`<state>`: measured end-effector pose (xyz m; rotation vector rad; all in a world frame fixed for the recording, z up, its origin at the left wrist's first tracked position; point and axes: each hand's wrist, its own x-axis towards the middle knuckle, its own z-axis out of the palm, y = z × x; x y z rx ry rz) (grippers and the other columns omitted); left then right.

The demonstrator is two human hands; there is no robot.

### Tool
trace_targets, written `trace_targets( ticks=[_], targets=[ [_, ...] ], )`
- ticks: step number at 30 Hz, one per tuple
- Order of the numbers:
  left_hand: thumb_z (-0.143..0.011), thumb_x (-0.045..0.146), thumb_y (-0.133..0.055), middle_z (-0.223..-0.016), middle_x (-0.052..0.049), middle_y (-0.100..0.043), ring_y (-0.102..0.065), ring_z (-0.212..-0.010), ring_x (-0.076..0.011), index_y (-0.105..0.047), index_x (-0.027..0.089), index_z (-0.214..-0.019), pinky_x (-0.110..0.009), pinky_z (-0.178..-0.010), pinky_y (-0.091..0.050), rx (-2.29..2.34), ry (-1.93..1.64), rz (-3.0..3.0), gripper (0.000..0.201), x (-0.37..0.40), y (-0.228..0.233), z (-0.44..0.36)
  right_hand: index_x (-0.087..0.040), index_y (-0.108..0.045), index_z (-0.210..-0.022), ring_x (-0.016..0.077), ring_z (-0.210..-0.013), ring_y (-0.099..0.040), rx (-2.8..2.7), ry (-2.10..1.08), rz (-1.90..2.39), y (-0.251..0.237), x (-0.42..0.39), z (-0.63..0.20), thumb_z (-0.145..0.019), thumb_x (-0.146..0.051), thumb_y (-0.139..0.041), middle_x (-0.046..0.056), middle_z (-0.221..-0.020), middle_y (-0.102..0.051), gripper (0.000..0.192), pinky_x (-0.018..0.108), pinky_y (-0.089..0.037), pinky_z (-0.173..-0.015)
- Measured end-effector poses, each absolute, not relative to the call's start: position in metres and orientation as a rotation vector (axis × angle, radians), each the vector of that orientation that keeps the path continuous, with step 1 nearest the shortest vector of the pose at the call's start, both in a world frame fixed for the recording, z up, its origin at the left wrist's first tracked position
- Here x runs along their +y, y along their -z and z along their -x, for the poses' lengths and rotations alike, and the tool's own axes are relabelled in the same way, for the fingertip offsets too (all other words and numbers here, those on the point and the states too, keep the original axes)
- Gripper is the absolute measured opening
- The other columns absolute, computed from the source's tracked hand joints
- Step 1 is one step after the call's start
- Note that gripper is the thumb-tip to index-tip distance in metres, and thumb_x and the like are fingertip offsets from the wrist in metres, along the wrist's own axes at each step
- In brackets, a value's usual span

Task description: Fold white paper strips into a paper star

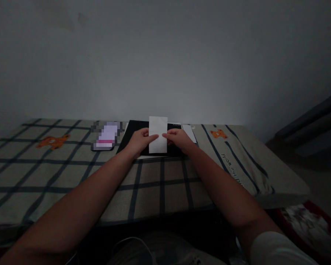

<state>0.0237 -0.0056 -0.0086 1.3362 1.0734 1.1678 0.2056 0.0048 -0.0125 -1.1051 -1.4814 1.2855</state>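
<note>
Between my two hands a white rectangular piece of paper point(158, 125) is held up, its long side running away from me. My left hand point(139, 141) pinches its left edge, thumb on the near face and fingers behind. On the opposite edge my right hand point(180, 139) grips it the same way, with the fingertips partly hidden by the sheet. Beneath the paper and both hands lies a flat black folder or board point(134, 127). White sheets point(189, 133) stick out from under it at the right and along the near edge.
A checked tablecloth point(149, 184) with orange animal prints covers the table, which stands against a grey wall point(165, 66). Left of the black board lies a phone point(107, 135) with a lit, blurred-out screen. A red bin point(314, 209) with crumpled white stuff stands low at the right.
</note>
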Motion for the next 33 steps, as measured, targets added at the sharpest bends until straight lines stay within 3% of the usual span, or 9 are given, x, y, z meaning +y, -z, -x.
trace_targets(
  ticks=[11,17,23,33],
  targets=[
    [-0.059,0.039,-0.078,-0.068,-0.002,-0.062,-0.056,-0.062,-0.0135,-0.062,0.014,-0.071,-0.026,-0.059,-0.043,1.138,-1.237,-1.273,0.032,-0.006,0.008,-0.023,-0.015,-0.067,-0.078,0.0063,-0.051,-0.049,-1.434,-1.169,1.185,0.007,0.003,-0.208,-0.07,-0.037,-0.069,-0.002,-0.06,-0.059,0.023,0.02,-0.039,-0.048],
    [-0.065,0.043,-0.073,-0.069,-0.001,-0.063,-0.049,-0.059,-0.0105,-0.069,0.015,-0.078,-0.023,-0.055,-0.037,1.169,-1.344,-1.292,0.031,-0.006,0.002,-0.022,-0.015,-0.067,-0.078,0.0062,-0.047,-0.047,-1.374,-1.095,1.169,0.003,0.004,-0.21,-0.072,-0.035,-0.066,-0.003,-0.055,-0.058,0.021,0.02,-0.036,-0.047],
    [-0.067,0.04,-0.072,-0.061,0.0,-0.059,-0.044,-0.052,-0.0085,-0.07,0.014,-0.081,-0.022,-0.049,-0.031,1.201,-1.368,-1.291,0.03,-0.005,-0.002,-0.02,-0.014,-0.067,-0.084,0.008,-0.053,-0.056,-1.326,-1.13,1.165,0.0,0.002,-0.21,-0.075,-0.032,-0.064,0.002,-0.063,-0.066,0.02,0.02,-0.039,-0.05],
    [-0.074,0.044,-0.065,-0.077,-0.006,-0.068,-0.05,-0.056,-0.0096,-0.069,0.015,-0.086,-0.02,-0.049,-0.036,1.154,-1.291,-1.411,0.032,-0.005,0.0,-0.02,-0.014,-0.067,-0.085,0.0098,-0.058,-0.062,-1.33,-1.16,1.127,0.0,0.003,-0.209,-0.077,-0.03,-0.064,0.004,-0.071,-0.07,0.017,0.022,-0.044,-0.056]
  ],
)
